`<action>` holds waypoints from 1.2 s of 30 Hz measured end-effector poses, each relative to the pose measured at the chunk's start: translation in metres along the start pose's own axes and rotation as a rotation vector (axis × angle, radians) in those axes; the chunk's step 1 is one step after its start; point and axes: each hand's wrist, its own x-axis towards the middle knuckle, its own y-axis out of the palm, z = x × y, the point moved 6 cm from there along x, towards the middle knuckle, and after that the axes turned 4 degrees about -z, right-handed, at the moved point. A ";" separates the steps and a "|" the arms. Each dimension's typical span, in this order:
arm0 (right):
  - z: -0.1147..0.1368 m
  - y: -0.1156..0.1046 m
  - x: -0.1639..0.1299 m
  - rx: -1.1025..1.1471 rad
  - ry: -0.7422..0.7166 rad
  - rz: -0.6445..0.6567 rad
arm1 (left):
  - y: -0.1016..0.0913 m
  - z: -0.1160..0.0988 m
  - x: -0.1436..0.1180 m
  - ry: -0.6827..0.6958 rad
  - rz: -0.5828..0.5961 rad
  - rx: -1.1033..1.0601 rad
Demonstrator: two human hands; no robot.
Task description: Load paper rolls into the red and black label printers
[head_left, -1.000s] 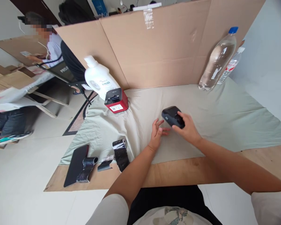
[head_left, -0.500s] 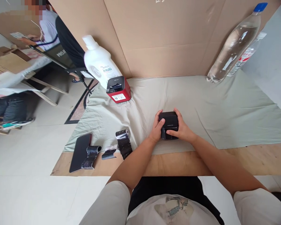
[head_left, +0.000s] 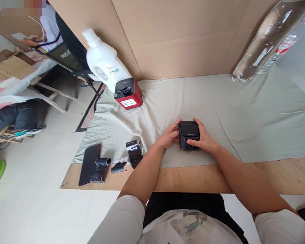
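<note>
A small black box-shaped device [head_left: 188, 133] sits on the pale green cloth [head_left: 244, 112] near the table's front. My right hand [head_left: 205, 139] wraps its right side, with the thumb laid across the front. On its left side rest the fingertips of my left hand [head_left: 169, 136]. Both hands hold the device where it stands on the cloth.
A red and black device [head_left: 127, 93] stands at the back left beside a white jug [head_left: 103, 63]. Black film rolls [head_left: 133, 153] and a dark flat slab [head_left: 89, 164] lie at the front left. Clear bottles [head_left: 266, 40] lean at the back right. A cardboard wall [head_left: 183, 37] closes the back. Another person sits far left.
One second ago my right hand held the black device tilted above the cloth, left hand open beside it. The device now stands on the cloth with both hands on it.
</note>
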 end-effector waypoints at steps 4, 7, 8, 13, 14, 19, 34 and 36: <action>0.003 0.001 -0.002 0.060 0.011 0.021 | -0.001 -0.001 0.001 0.001 -0.002 0.010; 0.005 0.000 -0.002 0.173 0.002 0.054 | -0.002 -0.003 0.001 -0.001 -0.006 0.002; 0.005 -0.001 -0.002 0.215 0.006 0.065 | -0.002 -0.003 0.000 -0.001 -0.005 0.003; 0.000 -0.006 0.001 0.345 0.065 0.046 | -0.004 -0.002 0.000 -0.011 0.001 0.013; -0.001 -0.009 0.002 0.363 0.064 0.004 | -0.004 -0.001 0.001 -0.013 0.004 0.016; -0.013 -0.024 0.008 0.348 0.084 -0.282 | -0.001 0.002 -0.001 0.010 0.012 0.092; -0.029 -0.022 0.010 0.054 0.105 -0.382 | -0.007 -0.035 -0.017 0.537 -0.577 0.919; -0.029 -0.021 0.010 0.058 0.098 -0.378 | 0.002 -0.043 -0.025 0.595 -0.610 0.977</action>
